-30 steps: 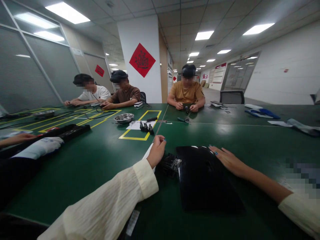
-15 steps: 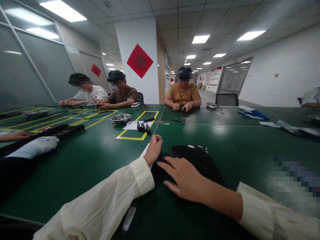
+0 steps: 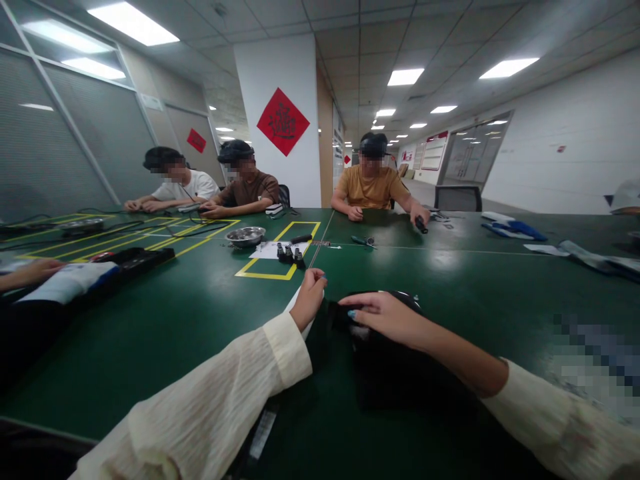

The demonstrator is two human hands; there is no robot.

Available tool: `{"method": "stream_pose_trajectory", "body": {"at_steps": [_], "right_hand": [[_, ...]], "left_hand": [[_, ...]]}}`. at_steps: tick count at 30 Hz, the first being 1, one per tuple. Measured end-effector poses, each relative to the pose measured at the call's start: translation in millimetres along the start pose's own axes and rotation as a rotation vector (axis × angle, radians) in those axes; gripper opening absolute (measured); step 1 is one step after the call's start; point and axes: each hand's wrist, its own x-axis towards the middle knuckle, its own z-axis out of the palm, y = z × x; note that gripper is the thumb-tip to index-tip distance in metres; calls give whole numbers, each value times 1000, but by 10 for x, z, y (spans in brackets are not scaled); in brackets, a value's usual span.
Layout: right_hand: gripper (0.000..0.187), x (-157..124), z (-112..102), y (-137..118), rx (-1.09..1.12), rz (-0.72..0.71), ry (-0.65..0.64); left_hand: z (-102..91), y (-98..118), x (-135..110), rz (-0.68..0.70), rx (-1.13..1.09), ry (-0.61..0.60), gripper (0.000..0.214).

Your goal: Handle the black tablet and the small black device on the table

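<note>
My left hand [image 3: 309, 298] rests at the middle of the table with its fingers curled together. Whatever they may hold is too small to make out. Part of a white sheet [image 3: 307, 331] shows beneath that wrist. To the right, my right hand [image 3: 387, 317] has thumb and fingers closed on a black soft piece [image 3: 341, 316], whose kind I cannot tell. Under this hand and forearm lies a large dark mass [image 3: 395, 373], with a glossy black rim showing behind the knuckles. Its lower outline fades into shadow.
Ahead are a metal bowl [image 3: 245, 236], several black cylindrical parts [image 3: 291, 256] on white paper and green-handled pliers [image 3: 363, 241]. A black tray [image 3: 145, 259] and another person's gloved hand [image 3: 75, 279] are at left. Three people sit across the table. Blue-white packets [image 3: 515, 227] lie at right.
My right hand has gone from lying spread over the black thing to pinching a piece of it, shifting slightly right. My left hand stays put. The person opposite has stretched an arm sideways.
</note>
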Motion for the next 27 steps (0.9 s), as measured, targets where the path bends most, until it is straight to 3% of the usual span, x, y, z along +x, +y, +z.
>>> {"method": "stream_pose_trajectory", "body": {"at_steps": [3, 5, 11, 16, 22, 27], "right_hand": [[33, -73, -291, 15, 371, 172, 15], [31, -149, -477, 40, 423, 213, 108], [43, -323, -896, 106, 31, 296, 492], [40, -400, -824, 142, -154, 300, 528], [40, -443, -576, 45, -519, 94, 495], [34, -470, -603, -27, -810, 79, 526]], "left_hand": [[-9, 23, -22, 7, 12, -13, 11], [-12, 35, -35, 12, 20, -15, 11], [-13, 83, -55, 17, 48, -38, 9], [-28, 143, -71, 65, 99, -142, 6], [-44, 195, -109, 84, 185, -173, 8], [-40, 213, -127, 87, 201, -176, 8]]}}
